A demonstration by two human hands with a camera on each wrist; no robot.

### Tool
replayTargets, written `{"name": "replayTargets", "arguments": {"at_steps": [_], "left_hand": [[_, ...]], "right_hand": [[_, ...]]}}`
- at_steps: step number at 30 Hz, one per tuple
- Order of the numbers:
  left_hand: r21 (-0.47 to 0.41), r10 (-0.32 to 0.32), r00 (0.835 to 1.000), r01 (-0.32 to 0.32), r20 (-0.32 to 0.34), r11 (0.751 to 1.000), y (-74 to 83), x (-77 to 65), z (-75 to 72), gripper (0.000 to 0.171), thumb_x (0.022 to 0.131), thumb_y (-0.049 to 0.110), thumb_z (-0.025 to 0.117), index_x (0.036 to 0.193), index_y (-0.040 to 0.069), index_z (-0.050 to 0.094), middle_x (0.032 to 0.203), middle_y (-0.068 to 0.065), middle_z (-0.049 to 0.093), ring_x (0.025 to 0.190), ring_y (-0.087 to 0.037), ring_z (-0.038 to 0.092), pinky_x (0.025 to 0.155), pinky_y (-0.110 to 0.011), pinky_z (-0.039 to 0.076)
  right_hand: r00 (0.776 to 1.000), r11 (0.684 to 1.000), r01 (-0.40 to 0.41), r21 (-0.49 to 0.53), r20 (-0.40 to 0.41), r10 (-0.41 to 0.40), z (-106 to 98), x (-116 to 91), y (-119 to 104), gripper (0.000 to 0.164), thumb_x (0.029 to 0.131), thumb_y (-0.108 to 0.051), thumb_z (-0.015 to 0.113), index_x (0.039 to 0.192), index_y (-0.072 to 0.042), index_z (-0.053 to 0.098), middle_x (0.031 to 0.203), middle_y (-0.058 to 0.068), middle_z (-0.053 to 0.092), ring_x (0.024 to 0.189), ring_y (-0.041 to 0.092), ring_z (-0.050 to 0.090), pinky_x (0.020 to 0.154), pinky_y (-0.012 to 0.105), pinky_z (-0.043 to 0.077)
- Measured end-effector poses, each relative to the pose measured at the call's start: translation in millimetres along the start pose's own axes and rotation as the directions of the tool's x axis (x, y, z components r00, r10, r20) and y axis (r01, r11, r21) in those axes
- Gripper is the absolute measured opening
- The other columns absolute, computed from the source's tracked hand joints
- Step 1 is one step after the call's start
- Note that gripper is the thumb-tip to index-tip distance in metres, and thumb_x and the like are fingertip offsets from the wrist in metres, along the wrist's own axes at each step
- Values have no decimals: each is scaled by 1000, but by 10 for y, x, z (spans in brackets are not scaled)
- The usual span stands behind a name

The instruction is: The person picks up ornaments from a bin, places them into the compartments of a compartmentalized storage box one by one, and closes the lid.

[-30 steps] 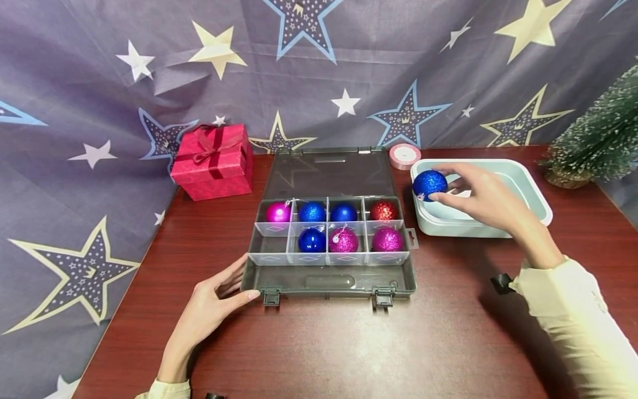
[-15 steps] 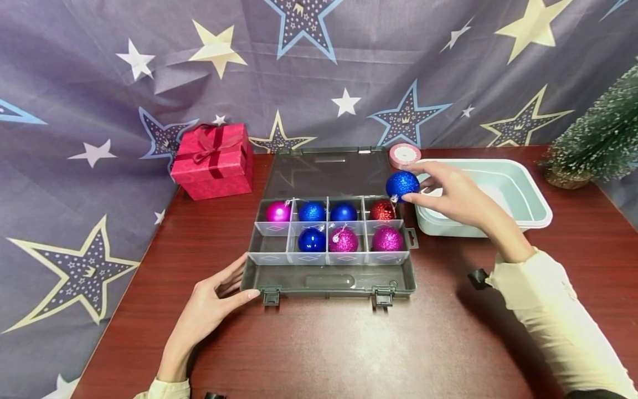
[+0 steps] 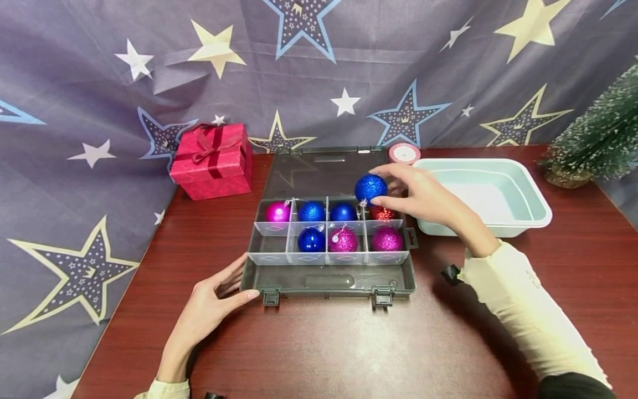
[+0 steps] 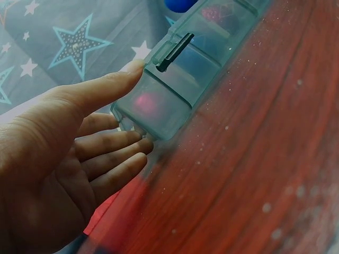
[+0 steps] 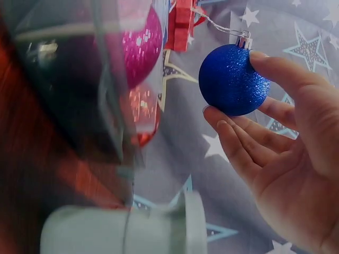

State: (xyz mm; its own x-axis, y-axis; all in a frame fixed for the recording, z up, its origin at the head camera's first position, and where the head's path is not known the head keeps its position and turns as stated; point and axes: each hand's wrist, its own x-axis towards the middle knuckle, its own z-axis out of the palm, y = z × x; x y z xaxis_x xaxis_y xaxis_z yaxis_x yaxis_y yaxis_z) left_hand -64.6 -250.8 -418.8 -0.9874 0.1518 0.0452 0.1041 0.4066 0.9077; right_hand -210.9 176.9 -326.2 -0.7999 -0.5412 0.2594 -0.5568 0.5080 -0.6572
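Observation:
Between the thumb and fingers of my right hand (image 3: 423,194) is a glittery blue Christmas bauble (image 3: 371,189), held above the back right part of an open, dark see-through storage box (image 3: 326,280). In the right wrist view the bauble (image 5: 233,79) shows a silver cap and a string loop. The front left corner of the box is touched by my left hand (image 3: 209,299), its fingers fairly straight along the side. Most compartments hold one bauble each, such as a pink one (image 3: 278,211), a matte blue one (image 3: 343,212) and a red one (image 3: 382,213), partly hidden. The front left compartment (image 3: 269,244) has none.
A pale green tub (image 3: 540,213) stands right of the box, with a pink ribbon roll (image 3: 404,153) behind. The box's lid (image 3: 319,172) lies back. A red gift box (image 3: 213,162) is at the back left, a small Christmas tree (image 3: 595,127) at the right.
My right hand has carried the glittery blue bauble leftward from over the tub to over the storage box. My left hand has stayed at the box's corner.

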Motion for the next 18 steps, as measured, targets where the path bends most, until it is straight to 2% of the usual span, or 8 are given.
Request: {"name": "replayTargets", "arguments": {"at_steps": [10, 18], "left_hand": [[2, 4, 1000, -4, -2, 1000, -12, 4, 3, 71, 89, 18, 85, 153, 16, 53, 139, -12, 63, 120, -21, 65, 96, -19, 53], [5, -1, 1000, 1, -6, 1000, -18, 3, 6, 70, 89, 18, 85, 152, 17, 54, 139, -12, 63, 120, -20, 65, 96, -18, 53]], "right_hand": [[997, 997, 49, 59, 48, -52, 218, 157, -134, 55, 91, -16, 84, 139, -5, 61, 128, 12, 64, 102, 25, 69, 91, 42, 61], [990, 993, 109, 49, 86, -113, 342, 283, -264, 55, 92, -15, 82, 140, -3, 60, 130, 13, 63, 101, 23, 69, 90, 39, 60]]}}
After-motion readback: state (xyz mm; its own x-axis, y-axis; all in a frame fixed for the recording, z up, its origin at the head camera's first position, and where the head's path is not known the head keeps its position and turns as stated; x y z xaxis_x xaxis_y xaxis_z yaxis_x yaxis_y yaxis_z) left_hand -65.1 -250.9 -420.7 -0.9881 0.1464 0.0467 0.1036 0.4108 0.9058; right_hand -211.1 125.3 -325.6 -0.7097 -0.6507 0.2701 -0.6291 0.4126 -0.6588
